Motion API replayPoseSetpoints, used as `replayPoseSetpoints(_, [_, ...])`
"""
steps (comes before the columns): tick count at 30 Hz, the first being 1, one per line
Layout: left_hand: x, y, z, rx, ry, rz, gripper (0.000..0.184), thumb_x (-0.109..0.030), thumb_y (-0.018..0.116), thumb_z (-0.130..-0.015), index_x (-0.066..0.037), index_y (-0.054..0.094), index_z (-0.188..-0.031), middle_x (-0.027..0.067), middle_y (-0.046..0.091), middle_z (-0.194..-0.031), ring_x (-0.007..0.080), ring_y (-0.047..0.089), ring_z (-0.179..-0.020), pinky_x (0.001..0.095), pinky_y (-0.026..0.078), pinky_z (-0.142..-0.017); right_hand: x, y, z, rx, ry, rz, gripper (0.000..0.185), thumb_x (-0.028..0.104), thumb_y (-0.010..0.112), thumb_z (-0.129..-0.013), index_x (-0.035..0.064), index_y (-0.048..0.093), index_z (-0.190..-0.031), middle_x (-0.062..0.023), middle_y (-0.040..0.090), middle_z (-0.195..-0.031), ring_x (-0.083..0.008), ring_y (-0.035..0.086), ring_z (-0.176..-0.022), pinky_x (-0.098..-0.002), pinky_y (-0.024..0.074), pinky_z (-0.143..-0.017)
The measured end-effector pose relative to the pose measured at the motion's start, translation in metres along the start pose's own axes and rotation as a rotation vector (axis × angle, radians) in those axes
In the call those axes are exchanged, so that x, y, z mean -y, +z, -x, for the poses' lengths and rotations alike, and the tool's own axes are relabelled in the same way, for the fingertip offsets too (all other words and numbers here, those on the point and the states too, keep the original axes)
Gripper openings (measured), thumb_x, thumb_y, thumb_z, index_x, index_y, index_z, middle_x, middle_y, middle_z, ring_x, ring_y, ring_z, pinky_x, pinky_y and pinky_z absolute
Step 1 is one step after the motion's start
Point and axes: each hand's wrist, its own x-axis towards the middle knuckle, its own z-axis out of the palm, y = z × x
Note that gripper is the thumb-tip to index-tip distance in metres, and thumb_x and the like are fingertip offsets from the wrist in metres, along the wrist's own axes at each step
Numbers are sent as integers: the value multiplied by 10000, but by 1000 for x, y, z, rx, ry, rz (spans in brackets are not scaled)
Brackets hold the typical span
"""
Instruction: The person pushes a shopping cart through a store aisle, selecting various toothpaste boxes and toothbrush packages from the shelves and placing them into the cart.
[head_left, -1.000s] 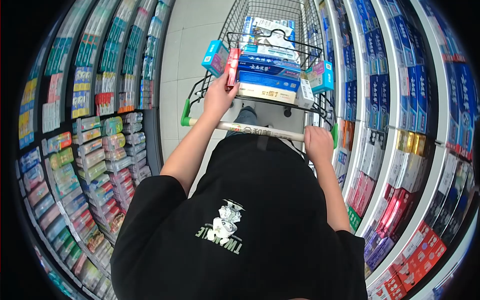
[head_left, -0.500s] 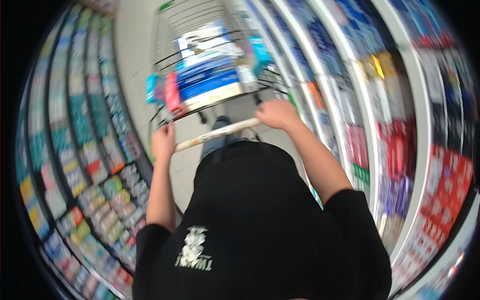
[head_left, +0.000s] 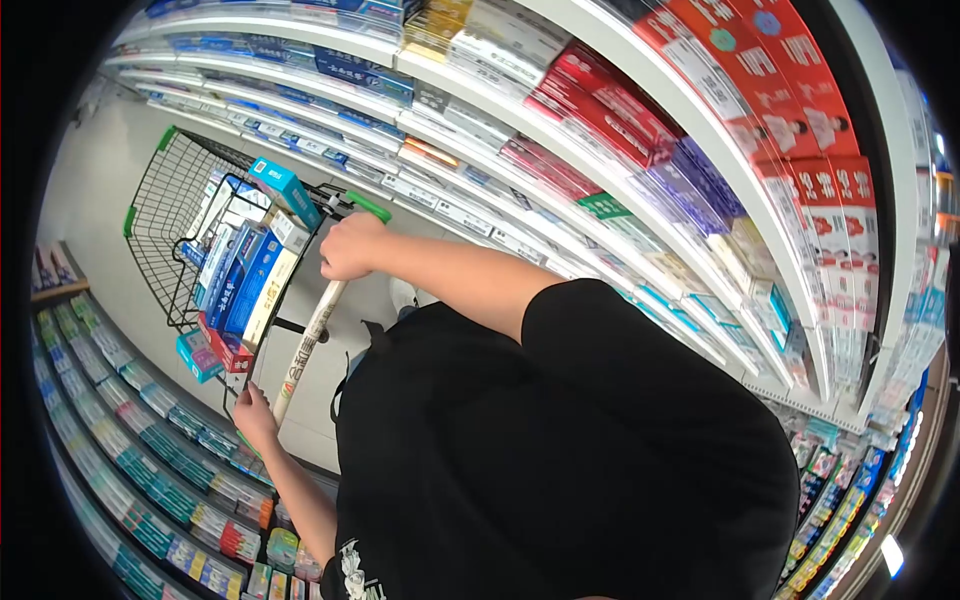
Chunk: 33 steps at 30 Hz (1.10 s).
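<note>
A pale floor [head_left: 95, 180] ran between facing shelves. White shelves [head_left: 450, 78], packed with blue, red and purple boxes [head_left: 600, 100], swept across the top and right. A dark rack [head_left: 262, 550] of small packs [head_left: 185, 555] filled the lower left; a light [head_left: 893, 555] glared at the lower right.

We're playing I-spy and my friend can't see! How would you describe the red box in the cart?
Find the black wire shopping cart and look near its handle. On the side by the left hand, a red box sits between blue boxes and a turquoise box. It's the only red box showing in the cart.
</note>
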Motion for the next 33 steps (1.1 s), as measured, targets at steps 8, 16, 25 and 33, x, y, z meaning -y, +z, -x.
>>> replayPoseSetpoints(8, [-7,3,38,0,46,8,517,-438,579,-1048,32,749,-919,121,725,-755,214,706,-712,374,535,-698,-4,19,27,-60,17,40,397,429,526,-919,151,810,-926,-105,777,-930,-333,742,-899,-485,578,-759])
replayPoseSetpoints(16, [-10,11,113,-145,284,98,492,-467,583,-1035,-20,763,-936,173,739,-830,322,715,-767,443,526,-716,-7,30,92,-113,30,25,378,433,561,-908,143,783,-1005,-122,767,-976,-333,735,-964,-488,575,-801])
replayPoseSetpoints(25, [-15,18,208,72,683,-305,588,-611,730,-879,-58,609,-722,143,632,-695,380,655,-674,495,497,-598,-83,43,215,-1017,-145,144,454,344,783,-862,96,677,-1228,-118,655,-1226,-352,583,-1225,-479,472,-1034])
replayPoseSetpoints(33, [-5,32,263,192,699,-283,616,-649,677,-902,-60,626,-730,144,657,-716,381,682,-735,509,521,-644,-217,-46,424,-1115,737,898,764,446,864,-761,98,608,-1391,-164,626,-1168,-400,610,-1016,-547,488,-833])
